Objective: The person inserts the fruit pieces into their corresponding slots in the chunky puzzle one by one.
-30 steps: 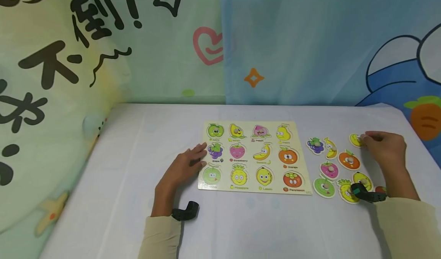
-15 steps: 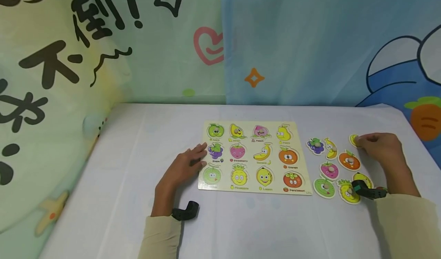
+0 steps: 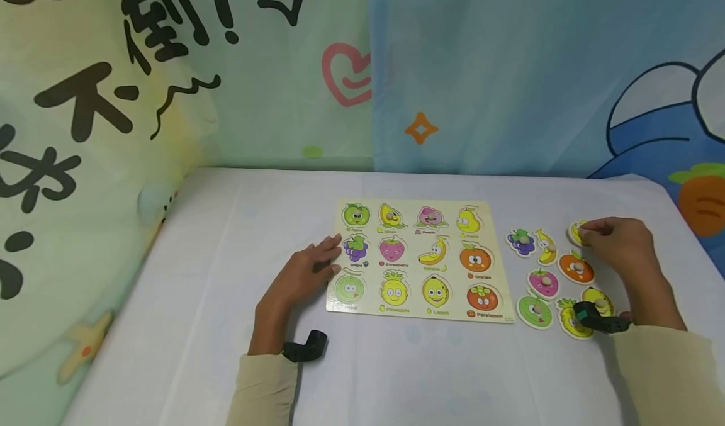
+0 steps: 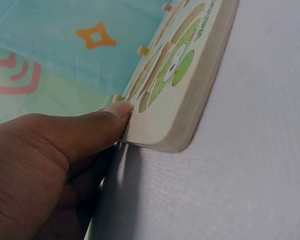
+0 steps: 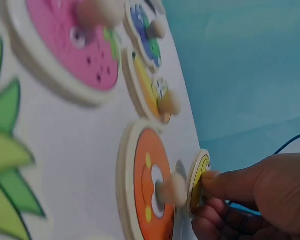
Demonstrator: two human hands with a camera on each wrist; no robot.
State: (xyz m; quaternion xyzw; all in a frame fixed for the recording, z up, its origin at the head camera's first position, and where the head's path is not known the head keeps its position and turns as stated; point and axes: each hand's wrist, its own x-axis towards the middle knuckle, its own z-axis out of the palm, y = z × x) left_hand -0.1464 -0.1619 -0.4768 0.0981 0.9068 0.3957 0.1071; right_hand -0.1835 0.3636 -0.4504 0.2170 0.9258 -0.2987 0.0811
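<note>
Head view: A person's left hand (image 3: 306,276) rests with outstretched fingers on the left edge of a cream rectangular wooden fruit-puzzle board (image 3: 416,287), set on a white-clothed bench (image 3: 425,375). Well to the board's right, the right hand (image 3: 625,246) pinches a small yellow wooden fruit piece (image 3: 574,232). Between that hand and the board lie a purple-and-green grape piece (image 3: 521,242), a curved yellow banana piece (image 3: 546,250), a round orange fruit piece (image 3: 576,269) and a pink strawberry piece (image 3: 544,284).

Left wrist view: The left hand's thumb touches the board's edge near a rounded corner; its other fingers are in shadow. Round wooden knobs (image 4: 143,50) stand up from the board.

Right wrist view: Thumb and fingers grasp the yellow piece, just beyond the orange piece with its pale wooden knob.
</note>
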